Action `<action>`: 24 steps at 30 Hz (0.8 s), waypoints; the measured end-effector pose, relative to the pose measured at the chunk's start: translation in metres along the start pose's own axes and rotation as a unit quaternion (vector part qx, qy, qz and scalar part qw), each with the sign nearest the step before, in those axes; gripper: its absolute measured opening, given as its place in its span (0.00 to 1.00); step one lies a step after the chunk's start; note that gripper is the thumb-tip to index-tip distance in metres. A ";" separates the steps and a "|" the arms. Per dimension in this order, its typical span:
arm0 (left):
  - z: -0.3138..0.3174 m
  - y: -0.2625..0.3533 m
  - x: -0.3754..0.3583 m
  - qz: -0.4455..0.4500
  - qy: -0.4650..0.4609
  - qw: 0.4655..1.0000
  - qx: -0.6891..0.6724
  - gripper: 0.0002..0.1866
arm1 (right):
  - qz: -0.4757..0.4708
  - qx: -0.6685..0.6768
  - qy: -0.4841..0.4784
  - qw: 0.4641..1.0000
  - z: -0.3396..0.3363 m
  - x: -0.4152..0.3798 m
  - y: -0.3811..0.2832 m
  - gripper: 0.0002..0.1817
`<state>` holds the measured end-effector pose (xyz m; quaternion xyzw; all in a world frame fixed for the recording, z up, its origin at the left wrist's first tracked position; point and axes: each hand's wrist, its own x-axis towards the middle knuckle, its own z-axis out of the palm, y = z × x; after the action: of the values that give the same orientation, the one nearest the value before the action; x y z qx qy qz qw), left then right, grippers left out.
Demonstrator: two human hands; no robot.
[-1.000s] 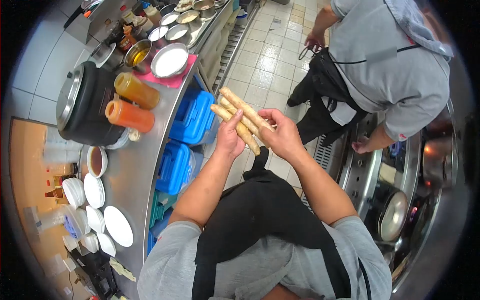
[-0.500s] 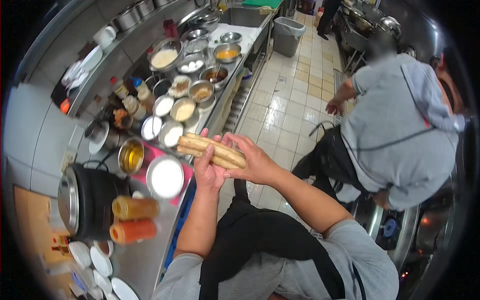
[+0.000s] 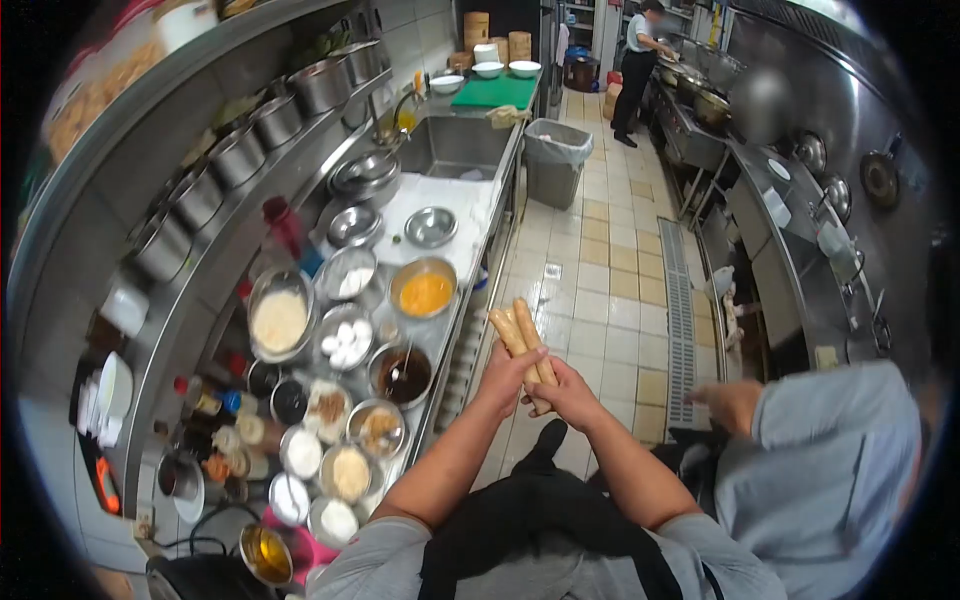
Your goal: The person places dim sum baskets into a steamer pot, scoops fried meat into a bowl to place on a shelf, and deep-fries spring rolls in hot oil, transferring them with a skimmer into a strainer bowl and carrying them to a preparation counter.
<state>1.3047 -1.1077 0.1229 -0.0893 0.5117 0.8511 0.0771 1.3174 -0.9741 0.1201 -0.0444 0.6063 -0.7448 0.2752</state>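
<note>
Both hands are together in front of my body, above the tiled floor and beside the steel counter. My left hand (image 3: 506, 378) is closed round several long, light-brown sticks (image 3: 521, 335) that look like fried dough. On the right of the bundle, my right hand (image 3: 570, 392) grips its lower part. The upper ends of the sticks point away from me and stick out past the fingers. The palms and part of the bundle are hidden.
Left, the counter holds bowls of orange liquid (image 3: 425, 291), white eggs (image 3: 347, 343) and dark sauce (image 3: 400, 374). Beyond are a sink (image 3: 455, 145) and a bin (image 3: 557, 165). A co-worker (image 3: 820, 470) stands close on the right; another person (image 3: 634, 80) is at the far stoves.
The view has swung up and left, showing the sink and shelf of pots. The sticks have turned from lying sideways to pointing away from me. The near co-worker is lower in view.
</note>
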 end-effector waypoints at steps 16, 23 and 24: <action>0.048 0.061 0.335 0.064 0.121 0.990 -0.024 0.20 | 0.012 -0.077 -0.114 0.990 -0.175 0.331 -0.126 0.29; 0.118 0.084 0.519 -0.003 0.016 0.999 0.051 0.20 | 0.042 -0.017 -0.004 0.999 -0.301 0.429 -0.205 0.26; 0.129 0.076 0.548 0.021 -0.009 0.996 0.083 0.21 | 0.043 -0.013 0.022 0.999 -0.320 0.437 -0.218 0.26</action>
<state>0.7456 -1.0067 0.1206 -0.0642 0.5818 0.8077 0.0709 0.7429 -0.8711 0.1222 -0.0048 0.6229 -0.7253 0.2932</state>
